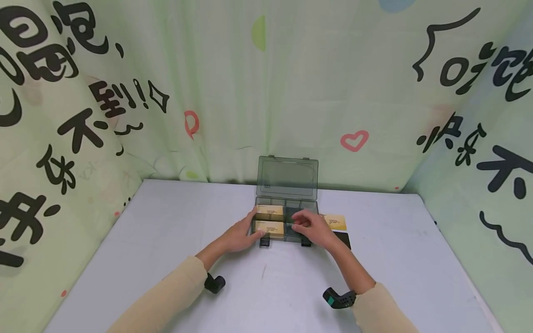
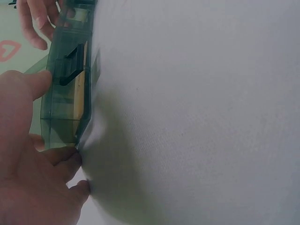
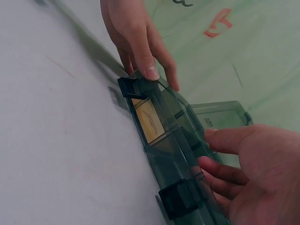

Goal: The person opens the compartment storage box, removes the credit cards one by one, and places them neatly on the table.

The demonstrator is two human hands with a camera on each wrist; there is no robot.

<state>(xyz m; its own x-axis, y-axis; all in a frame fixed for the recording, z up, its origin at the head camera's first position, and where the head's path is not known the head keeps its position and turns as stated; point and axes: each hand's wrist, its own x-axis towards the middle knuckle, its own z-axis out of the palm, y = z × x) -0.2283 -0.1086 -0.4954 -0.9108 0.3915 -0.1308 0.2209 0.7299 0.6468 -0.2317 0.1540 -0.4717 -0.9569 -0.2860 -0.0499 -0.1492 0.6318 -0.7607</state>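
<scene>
A clear grey-green plastic compartment box (image 1: 293, 238) stands on the table with its lid (image 1: 287, 176) raised. My left hand (image 1: 239, 235) grips its left front corner, thumb over the front rim and fingers along the side. Two yellow small boxes, a back one (image 1: 269, 212) and a front one (image 1: 269, 228), lie in the left compartments. Over the right compartments is my right hand (image 1: 314, 227), its thumb (image 3: 222, 139) and bent fingers apart at the inner dividers. A dark piece (image 1: 293, 212) shows beside its fingertips; I cannot tell whether they pinch anything.
To the right of the compartment box lie a yellow card-like piece (image 1: 335, 222) and a flat black item (image 1: 343, 239), partly behind my right hand. Two dark latches hang at the box's front, one left (image 1: 264, 241) and one right (image 1: 306, 242). A printed curtain (image 1: 291, 92) borders the white table (image 1: 266, 286).
</scene>
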